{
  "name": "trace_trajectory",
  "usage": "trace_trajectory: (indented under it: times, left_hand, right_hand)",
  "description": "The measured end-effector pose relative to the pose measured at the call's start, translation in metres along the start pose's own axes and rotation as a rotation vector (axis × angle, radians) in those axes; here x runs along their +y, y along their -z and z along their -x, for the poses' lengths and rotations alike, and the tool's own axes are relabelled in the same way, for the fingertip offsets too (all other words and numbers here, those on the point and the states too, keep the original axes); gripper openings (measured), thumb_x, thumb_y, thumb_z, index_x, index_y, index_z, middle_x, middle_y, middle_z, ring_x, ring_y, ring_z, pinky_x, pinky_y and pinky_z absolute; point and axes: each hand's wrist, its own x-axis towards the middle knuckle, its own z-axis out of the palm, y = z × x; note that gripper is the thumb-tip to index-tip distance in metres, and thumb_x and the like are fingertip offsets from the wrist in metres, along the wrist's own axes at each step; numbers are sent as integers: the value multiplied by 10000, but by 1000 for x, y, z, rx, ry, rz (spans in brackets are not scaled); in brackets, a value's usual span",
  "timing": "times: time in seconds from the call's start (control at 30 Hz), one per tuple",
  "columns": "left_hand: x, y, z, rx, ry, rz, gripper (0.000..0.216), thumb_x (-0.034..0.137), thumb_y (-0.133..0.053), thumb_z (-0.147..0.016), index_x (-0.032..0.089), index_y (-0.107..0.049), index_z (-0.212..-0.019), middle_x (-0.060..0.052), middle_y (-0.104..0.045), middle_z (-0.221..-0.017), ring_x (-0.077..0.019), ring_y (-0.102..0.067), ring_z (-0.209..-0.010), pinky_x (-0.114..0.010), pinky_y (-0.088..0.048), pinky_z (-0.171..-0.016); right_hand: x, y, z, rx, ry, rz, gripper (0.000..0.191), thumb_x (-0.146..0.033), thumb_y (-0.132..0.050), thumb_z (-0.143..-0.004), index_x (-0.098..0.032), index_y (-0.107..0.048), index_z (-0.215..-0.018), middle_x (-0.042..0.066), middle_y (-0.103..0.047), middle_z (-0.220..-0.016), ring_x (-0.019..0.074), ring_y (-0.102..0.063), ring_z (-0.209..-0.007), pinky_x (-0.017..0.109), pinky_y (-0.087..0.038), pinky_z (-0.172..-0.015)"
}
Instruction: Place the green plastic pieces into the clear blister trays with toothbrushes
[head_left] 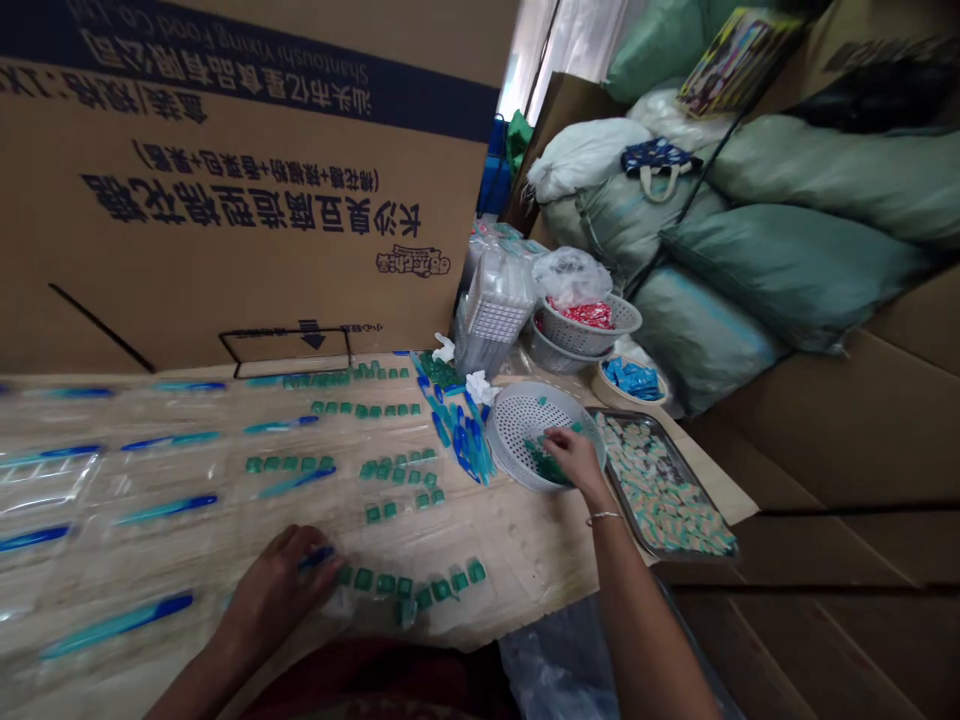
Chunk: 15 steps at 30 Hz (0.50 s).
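Clear plastic sheets (pixel 67 490) cover the wooden surface (pixel 517 570), and on them lie rows of green square pieces (pixel 397 580), most rows with a blue-and-teal stick (pixel 116 627) alongside. Laid-out rows occupy most of the sheets. The stock remaining is a loose pile of sticks (pixel 465 450) on the surface and a heap of green pieces (pixel 547 462) in a round perforated white basket (pixel 501 445). The right hand (pixel 571 462) reaches into that basket, its fingers (pixel 559 440) curved down at the heap; whether they pinch a piece cannot be confirmed from this view. The left hand (pixel 274 590) sits at the nearest row, fingers pressed together on a blue stick (pixel 317 558). A metal tray (pixel 679 553) beside the basket carries pale and teal pieces, and a small bowl (pixel 611 392) holds blue packets.
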Motion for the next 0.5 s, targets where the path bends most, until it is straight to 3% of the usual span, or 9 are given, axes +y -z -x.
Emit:
trace_trajectory:
  times: [0.1,0.3,0.5]
  left_hand:
    - [6,6,-3,63,-46,-6,333,534,-493,-769,221,-598,-815,-39,-652,-757,-206,-645,-674,-275,-499,-574]
    - [10,1,-12,64,-65,-7,287,458,-499,-763,204,-608,-838,-44,-658,-758,-207,-648,-650,-281,-507,-562]
    - [23,5,-9,43,35,211,195,376,-559,-712,211,-602,-807,-15,-649,-711,-170,-624,-624,-259,-502,-572]
  right_hand:
    - [8,7,-1,29,-33,19,301,-231,-469,-838,-137,-626,-1077,117,-698,-984,212,-643,-879,283,-469,-715]
    - [14,11,1,-15,-63,64,174,-59,-577,-638,-156,-681,-737,107,-705,-772,251,-643,-803,291,-442,-686]
    - [-14,16,16,-5,28,-123,195,-181,-558,-725,-138,-632,-900,105,-683,-869,206,-628,-788,292,-467,-689]
